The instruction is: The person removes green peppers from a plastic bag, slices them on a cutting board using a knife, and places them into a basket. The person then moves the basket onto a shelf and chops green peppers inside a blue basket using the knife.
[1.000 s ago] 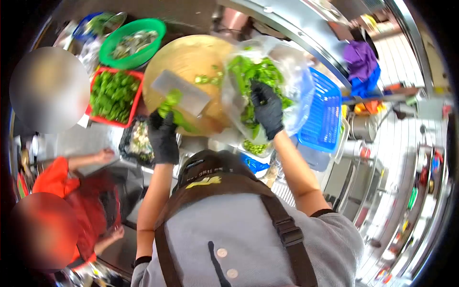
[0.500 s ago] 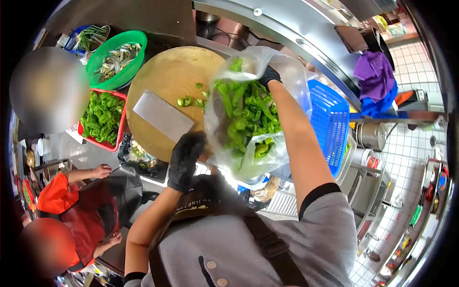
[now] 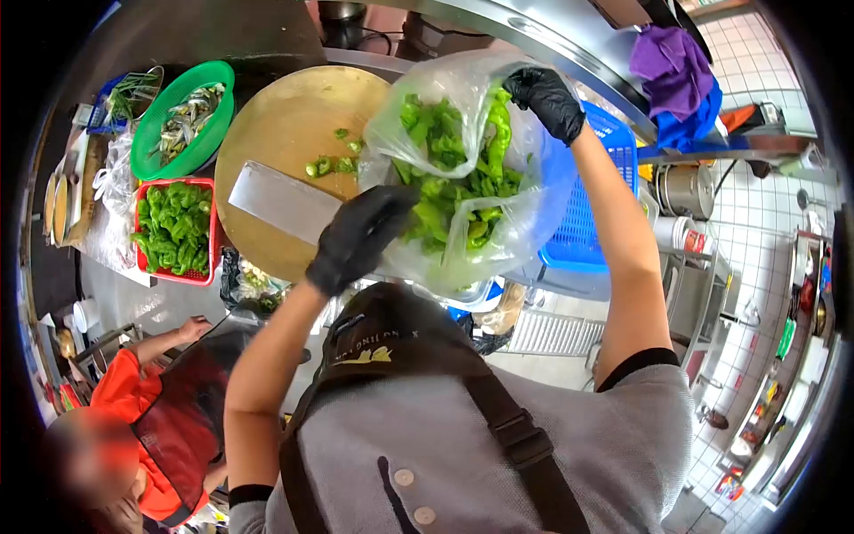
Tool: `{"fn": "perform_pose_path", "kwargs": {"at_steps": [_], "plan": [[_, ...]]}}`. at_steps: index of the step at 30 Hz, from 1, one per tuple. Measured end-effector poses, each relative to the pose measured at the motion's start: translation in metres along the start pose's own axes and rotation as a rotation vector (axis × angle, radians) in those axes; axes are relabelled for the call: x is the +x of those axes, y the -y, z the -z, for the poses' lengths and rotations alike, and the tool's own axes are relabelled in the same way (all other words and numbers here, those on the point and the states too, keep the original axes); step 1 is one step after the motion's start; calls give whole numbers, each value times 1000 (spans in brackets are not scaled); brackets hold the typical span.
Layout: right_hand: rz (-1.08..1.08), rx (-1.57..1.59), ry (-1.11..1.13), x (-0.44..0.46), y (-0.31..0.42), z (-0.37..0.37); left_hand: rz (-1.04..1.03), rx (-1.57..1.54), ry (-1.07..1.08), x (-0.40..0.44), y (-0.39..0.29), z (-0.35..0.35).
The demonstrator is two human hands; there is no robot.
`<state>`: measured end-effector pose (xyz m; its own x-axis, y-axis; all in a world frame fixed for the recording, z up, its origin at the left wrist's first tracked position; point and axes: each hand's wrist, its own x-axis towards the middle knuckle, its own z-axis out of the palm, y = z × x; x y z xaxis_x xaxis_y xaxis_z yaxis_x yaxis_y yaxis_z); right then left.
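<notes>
A clear plastic bag (image 3: 520, 254) full of long green peppers (image 3: 440, 200) lies over the right edge of a round wooden chopping board (image 3: 267, 133). At the bag's mouth, my black-gloved right hand (image 3: 544, 102) is closed on the top end of a green pepper (image 3: 498, 138), which hangs from the fingertips. My left hand (image 3: 365, 236), also gloved, reaches across the bag's left side with fingers stretched toward the peppers; its fingertips are hard to make out. A cleaver (image 3: 285, 203) lies flat on the board, its handle end hidden behind my left hand. Several cut pepper ends (image 3: 331, 165) lie beside the blade.
Left of the board stand a red basket (image 3: 213, 236) of green peppers and a green basin (image 3: 142, 147) of small fish. A blue basket (image 3: 569, 240) sits beyond the bag on the right. A co-worker in an orange shirt (image 3: 120, 383) stands at lower left.
My right hand has come up out of the bag with a pepper. My left hand has moved from beside the cleaver's end to over the bag's left side. The view has shifted.
</notes>
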<state>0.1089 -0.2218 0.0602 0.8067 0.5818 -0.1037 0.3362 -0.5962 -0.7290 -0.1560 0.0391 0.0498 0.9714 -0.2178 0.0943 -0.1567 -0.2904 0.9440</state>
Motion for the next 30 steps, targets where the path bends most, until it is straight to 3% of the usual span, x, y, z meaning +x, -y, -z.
{"fn": "perform_pose_path", "kwargs": {"at_steps": [2,4,5,6,7,8,9,10,12,14,15,18,21,24,25,28,30], "plan": [[-24,301,-63,-15,17,-5,-171,241,80,27,22,-10],[-43,253,-16,-25,30,-1,-412,557,173,70,66,-11],[-80,235,5,-31,37,1,-283,507,239,89,59,3],[-119,220,28,-34,39,0,-272,516,22,100,91,14],[-61,37,97,-30,16,0,-205,677,-105,125,113,34],[246,-467,119,-25,-8,-4,-107,617,-169,131,86,56],[186,-744,208,-30,-11,-13,-3,873,51,144,91,79],[125,-1023,296,-31,-11,-21,-278,1032,-103,144,97,89],[77,-860,327,-20,-4,-46,-51,482,-212,150,93,90],[-36,-477,332,-8,-9,-80,-156,368,-48,153,73,93],[-37,-460,304,-11,-4,-87,-208,307,38,152,67,93],[-13,-405,172,-14,-5,-98,-281,496,0,152,60,97],[35,-419,-61,-11,-34,-93,-73,451,76,144,54,103],[66,-481,-326,-10,-53,-85,-45,79,40,144,71,96],[12,-541,-232,-8,-37,-91,-143,90,59,141,65,89],[-162,-441,-133,25,-39,-133,2,126,206,146,52,70],[-229,-326,-147,53,-88,-158,-221,336,290,155,95,32]]}}
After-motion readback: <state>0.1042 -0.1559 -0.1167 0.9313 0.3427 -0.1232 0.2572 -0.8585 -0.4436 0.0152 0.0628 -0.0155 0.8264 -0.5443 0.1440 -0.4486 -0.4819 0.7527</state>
